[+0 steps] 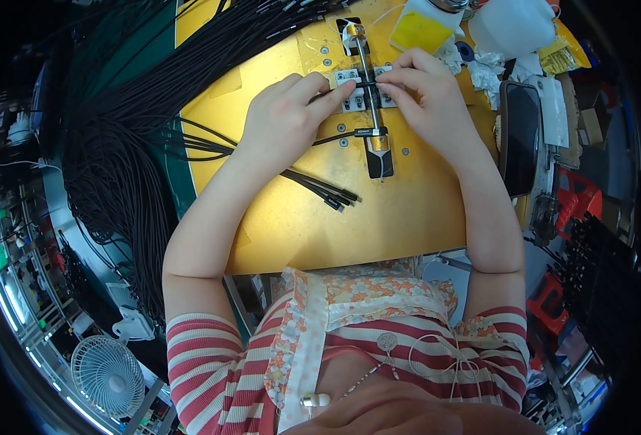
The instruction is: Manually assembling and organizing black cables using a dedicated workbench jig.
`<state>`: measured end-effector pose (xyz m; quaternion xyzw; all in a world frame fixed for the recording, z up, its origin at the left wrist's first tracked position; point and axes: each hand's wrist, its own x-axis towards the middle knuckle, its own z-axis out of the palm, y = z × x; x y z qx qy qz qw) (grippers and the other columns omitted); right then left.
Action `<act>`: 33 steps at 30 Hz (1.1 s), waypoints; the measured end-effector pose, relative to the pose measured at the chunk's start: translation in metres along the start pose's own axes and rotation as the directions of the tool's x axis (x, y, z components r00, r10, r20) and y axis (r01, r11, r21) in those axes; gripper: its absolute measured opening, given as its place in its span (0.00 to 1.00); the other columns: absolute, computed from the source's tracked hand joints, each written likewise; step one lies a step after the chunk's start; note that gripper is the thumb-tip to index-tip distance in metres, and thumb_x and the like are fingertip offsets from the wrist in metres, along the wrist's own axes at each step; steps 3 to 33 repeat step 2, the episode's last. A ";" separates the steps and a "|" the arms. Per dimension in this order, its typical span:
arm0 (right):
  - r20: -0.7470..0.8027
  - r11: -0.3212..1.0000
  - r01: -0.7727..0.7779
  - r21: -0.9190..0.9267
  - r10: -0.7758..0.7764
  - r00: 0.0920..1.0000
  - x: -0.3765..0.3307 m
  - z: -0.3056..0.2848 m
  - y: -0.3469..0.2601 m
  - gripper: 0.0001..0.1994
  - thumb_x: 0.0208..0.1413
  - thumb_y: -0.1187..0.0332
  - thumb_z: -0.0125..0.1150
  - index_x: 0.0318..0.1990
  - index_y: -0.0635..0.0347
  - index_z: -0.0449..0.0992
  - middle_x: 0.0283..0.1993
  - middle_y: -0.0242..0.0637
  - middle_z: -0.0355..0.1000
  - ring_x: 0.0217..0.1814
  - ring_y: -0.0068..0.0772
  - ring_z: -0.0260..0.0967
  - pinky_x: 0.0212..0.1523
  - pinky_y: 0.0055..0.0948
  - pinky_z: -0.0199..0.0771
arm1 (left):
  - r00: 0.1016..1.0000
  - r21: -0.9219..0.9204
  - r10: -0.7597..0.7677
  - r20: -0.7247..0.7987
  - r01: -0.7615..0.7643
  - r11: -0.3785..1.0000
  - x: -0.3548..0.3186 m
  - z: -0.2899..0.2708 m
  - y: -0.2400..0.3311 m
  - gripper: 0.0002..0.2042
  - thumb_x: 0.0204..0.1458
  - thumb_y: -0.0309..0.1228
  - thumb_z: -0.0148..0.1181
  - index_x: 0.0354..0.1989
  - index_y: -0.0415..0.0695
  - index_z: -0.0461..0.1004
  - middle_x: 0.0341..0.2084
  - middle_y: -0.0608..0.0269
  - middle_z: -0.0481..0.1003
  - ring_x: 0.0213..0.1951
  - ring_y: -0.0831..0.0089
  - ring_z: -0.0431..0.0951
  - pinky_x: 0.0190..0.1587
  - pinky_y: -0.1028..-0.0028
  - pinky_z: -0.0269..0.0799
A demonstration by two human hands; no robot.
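My left hand is closed in a pinch on a black cable, which lies across a slim metal rod in the middle of the gold work plate. From the other side, the fingertips of my right hand pinch at the same cable's end. Small silver clamp blocks flank the rod. Nearer to me, a black cable connector rests over the rod's lower end. Several cable ends lie on the plate below my left wrist. My fingers partly cover the held end.
A thick bundle of black cables drapes over the left edge of the table. At the back right stand a bottle with a yellow label, a white container and crumpled tissue. A phone lies beyond my right forearm.
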<state>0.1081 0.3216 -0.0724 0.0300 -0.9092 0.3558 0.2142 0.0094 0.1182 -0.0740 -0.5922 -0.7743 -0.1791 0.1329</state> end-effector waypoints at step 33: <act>-0.007 0.996 0.063 -0.067 -0.064 0.998 0.000 -0.001 0.000 0.04 0.49 0.74 0.63 0.31 0.65 0.78 0.31 0.37 0.68 0.35 0.37 0.68 0.37 0.32 0.68 | 1.000 -0.002 0.019 -0.016 -0.019 1.000 0.000 0.002 -0.001 0.22 0.39 0.24 0.60 0.48 0.53 0.77 0.29 0.70 0.69 0.29 0.74 0.72 0.31 0.76 0.70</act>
